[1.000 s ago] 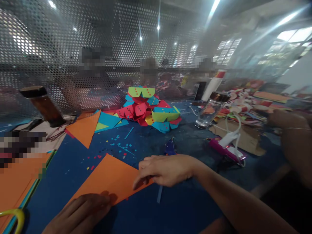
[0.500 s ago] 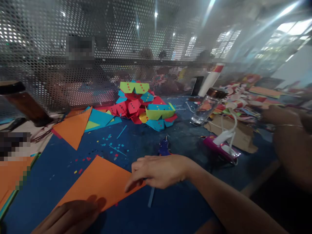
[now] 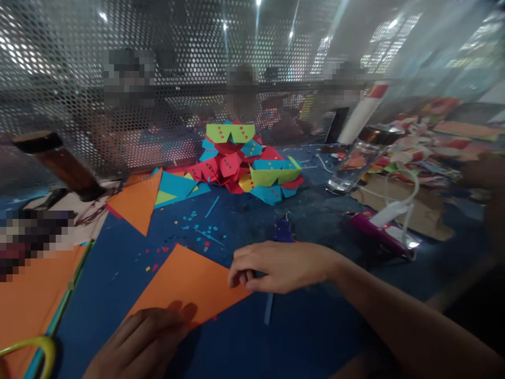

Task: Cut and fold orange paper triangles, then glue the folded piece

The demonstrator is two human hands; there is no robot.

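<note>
Left hand [image 3: 140,339] and right hand [image 3: 284,266] apart, both on the orange sheet [image 3: 185,284].
Yellow handle [image 3: 49,352] back in view, left; sheet toward the tabletop's [image 3: 307,326] near edge; right-hand fingers now more curled.

The folded sheet [image 3: 189,284] is plain orange on blue tabletop [image 3: 315,326].

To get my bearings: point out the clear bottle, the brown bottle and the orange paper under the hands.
Clear bottle [image 3: 352,163], head view, middle of its body.
Brown bottle [image 3: 71,171], head view, its side.
Orange paper [image 3: 191,281], head view, bare middle.
</note>
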